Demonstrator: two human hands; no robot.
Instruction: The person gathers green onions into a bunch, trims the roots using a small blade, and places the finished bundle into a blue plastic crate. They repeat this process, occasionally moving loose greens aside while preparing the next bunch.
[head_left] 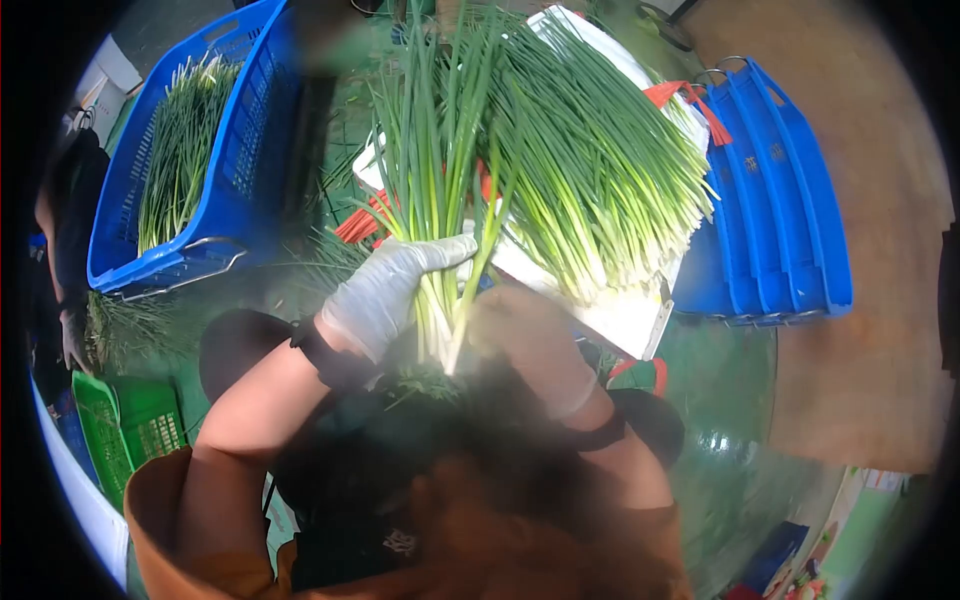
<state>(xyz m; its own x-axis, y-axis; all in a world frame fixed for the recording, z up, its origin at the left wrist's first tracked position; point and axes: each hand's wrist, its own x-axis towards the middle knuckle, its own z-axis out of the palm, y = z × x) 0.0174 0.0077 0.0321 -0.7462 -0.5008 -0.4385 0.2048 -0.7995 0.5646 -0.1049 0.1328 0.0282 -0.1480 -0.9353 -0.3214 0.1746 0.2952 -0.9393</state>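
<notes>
In a white glove, my left hand point(385, 295) is closed round a bunch of green onions point(440, 170). Their green tops point away from me and their pale root ends point toward my lap. My right hand point(535, 345), also gloved, is beside the white ends of the bunch. Haze blurs its fingers, so I cannot make out their grip. Just beyond, a large pile of green onions point(600, 170) lies on a white board point(630, 325), root ends toward the lower right. Red ties point(365, 220) lie by the board's left side.
A blue crate point(190, 255) at the left holds more green onions point(185, 150). Several nested blue crates point(775, 190) stand at the right. A green basket point(130, 420) is at the lower left. At the far left edge is another person's arm point(65, 240).
</notes>
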